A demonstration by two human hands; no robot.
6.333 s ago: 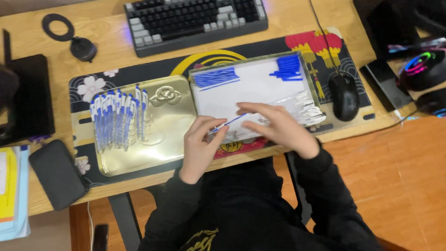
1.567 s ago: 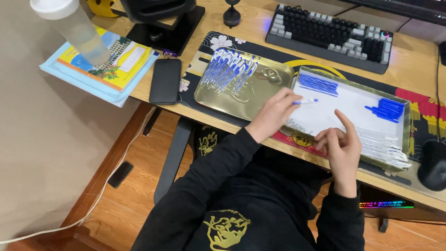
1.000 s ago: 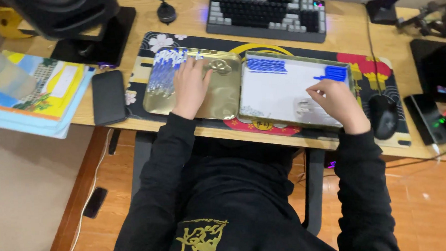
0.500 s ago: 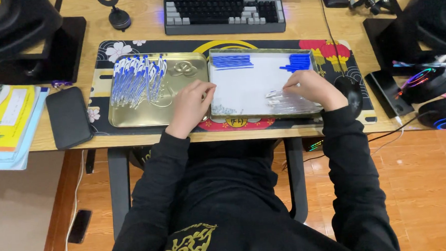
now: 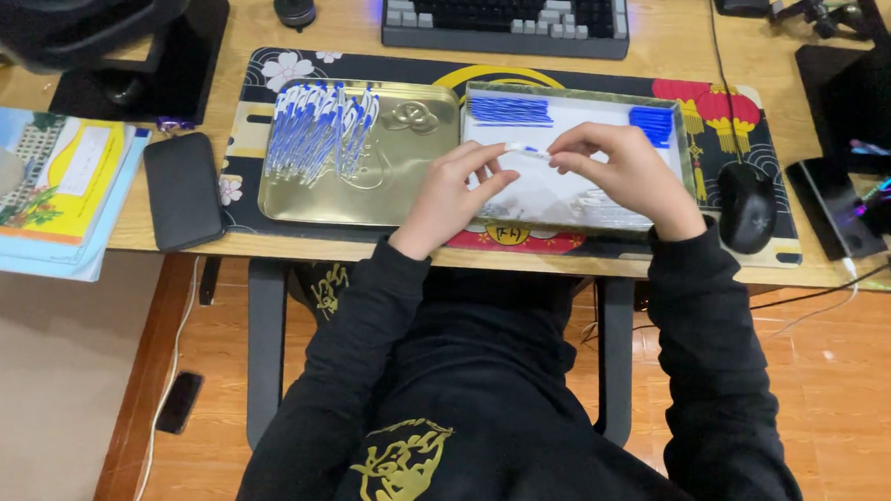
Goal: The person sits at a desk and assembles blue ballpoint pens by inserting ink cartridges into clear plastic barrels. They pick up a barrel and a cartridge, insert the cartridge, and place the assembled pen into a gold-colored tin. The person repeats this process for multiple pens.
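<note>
Pen [image 5: 523,151]: slim, clear barrel with blue end; lying level, pinched at both ends above the tray's [image 5: 571,93] left half.

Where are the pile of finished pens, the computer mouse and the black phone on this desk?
pile of pens [image 5: 318,136], head view, middle of the blue-and-white heap in the gold tray.
computer mouse [image 5: 746,205], head view, centre of its black back.
black phone [image 5: 183,190], head view, middle of its flat face.

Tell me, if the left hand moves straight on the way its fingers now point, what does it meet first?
The left hand points right, toward the right hand. It would probably meet that hand's fingers first, both already pinching the same small pen above the tin. Height is hard to judge.
</note>
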